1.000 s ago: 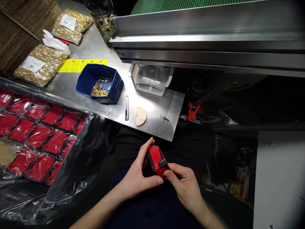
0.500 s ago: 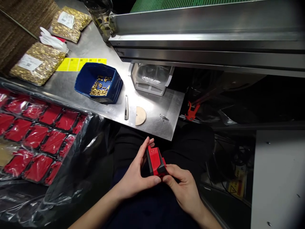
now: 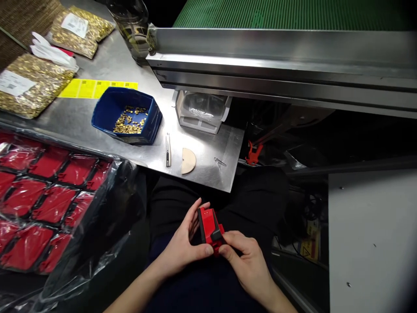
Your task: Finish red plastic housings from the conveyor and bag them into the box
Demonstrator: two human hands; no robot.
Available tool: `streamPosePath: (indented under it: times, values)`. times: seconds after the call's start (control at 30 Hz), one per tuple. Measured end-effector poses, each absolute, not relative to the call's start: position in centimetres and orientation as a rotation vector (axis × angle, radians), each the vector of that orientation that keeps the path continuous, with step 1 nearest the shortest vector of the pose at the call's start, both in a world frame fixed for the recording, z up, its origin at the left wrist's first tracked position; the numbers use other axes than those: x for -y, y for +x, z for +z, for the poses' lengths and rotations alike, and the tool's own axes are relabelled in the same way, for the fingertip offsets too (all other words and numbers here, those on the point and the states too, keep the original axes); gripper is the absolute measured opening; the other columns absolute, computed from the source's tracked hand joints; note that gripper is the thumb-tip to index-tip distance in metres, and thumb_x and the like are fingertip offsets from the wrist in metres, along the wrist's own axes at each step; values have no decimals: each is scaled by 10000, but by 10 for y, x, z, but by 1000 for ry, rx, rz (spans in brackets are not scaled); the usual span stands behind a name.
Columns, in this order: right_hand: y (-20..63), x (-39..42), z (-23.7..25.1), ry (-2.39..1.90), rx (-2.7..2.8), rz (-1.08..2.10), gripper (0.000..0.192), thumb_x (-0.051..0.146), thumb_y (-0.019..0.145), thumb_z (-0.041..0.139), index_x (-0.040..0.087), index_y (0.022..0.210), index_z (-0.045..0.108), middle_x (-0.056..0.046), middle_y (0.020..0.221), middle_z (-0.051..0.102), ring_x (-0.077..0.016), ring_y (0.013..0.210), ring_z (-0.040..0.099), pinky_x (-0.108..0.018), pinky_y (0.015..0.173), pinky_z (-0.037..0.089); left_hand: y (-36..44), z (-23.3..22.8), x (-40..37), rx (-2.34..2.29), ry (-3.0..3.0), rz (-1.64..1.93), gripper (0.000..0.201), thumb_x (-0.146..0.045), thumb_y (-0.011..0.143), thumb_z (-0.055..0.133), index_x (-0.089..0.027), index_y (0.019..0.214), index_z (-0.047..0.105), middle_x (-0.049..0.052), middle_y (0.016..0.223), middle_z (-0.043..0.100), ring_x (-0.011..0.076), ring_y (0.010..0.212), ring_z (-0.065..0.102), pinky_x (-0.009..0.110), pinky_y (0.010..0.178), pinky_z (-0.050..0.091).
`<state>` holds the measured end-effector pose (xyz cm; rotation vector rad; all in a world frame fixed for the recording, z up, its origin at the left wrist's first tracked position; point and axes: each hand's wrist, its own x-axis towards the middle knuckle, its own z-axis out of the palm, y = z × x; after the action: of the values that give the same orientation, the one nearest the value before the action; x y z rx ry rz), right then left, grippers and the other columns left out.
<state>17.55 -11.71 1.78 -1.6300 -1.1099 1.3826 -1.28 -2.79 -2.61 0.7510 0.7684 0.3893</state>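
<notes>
- Running across the top: long brushed-steel conveyor frame (image 3: 280,56) with ribbed green belt (image 3: 286,13) behind it.
- Spreading below it: bare stainless-steel worktable (image 3: 97,117), front edge just above the lap.
- Filling the lower left: clear plastic bag of flat red plastic parts (image 3: 48,200) in rows, slumped off the table edge.
- Lying at the far left: two clear packets of small brass pieces (image 3: 29,84), white labels on top, near a strip of yellow stickers (image 3: 97,89).
- Sitting mid-table: dark blue plastic bin (image 3: 125,115) holding loose brass bits; beside it a white plastic holder with clear film (image 3: 202,111).
- Resting near the table edge: slim metal knife (image 3: 167,150), half-round beige wooden disc (image 3: 188,160), small metal clip (image 3: 220,162), each apart from the others.
- Cupping from the side over the lap, below the table edge: left hand (image 3: 182,243), thumb and curled fingers pinching the small red-and-black plastic casing (image 3: 210,226).
- Pinching the casing's lower black end: right hand (image 3: 249,261), fingertips pressed together on it.
- Judging the risk: grip only at fingertips and no surface beneath, so a slip could drop the casing into the dark gap by the legs; a skewed push could leave the black part seated crooked.
</notes>
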Motion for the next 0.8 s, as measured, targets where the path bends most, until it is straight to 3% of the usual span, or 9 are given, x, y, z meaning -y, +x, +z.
streamPosePath:
  times: [0.2,0.53,0.8]
  values:
    - [173,118,23,-1719,1124,1334,213,373,1009,616,269,912,775,-3,914,765,-182,903,673,-268,834,491,-7,-33,19,-697,715,355,1152,-496,642,945,-275,1556,280,172,1681,268,345,1546,285,523,1288,192]
    - [181,112,15,-1785,1039,1251,265,383,1007,595,256,855,770,-21,846,758,-206,852,672,-282,804,499,13,-46,-1,-639,788,258,1015,-552,677,902,-325,1499,352,144,1678,262,355,1543,281,559,1274,195]
    - [205,102,-2,-1831,951,1301,239,334,992,626,243,813,756,-2,796,743,-185,805,641,-278,780,462,32,-68,-11,-705,902,128,979,-570,717,857,-330,1496,315,150,1626,340,385,1517,315,579,1259,230]
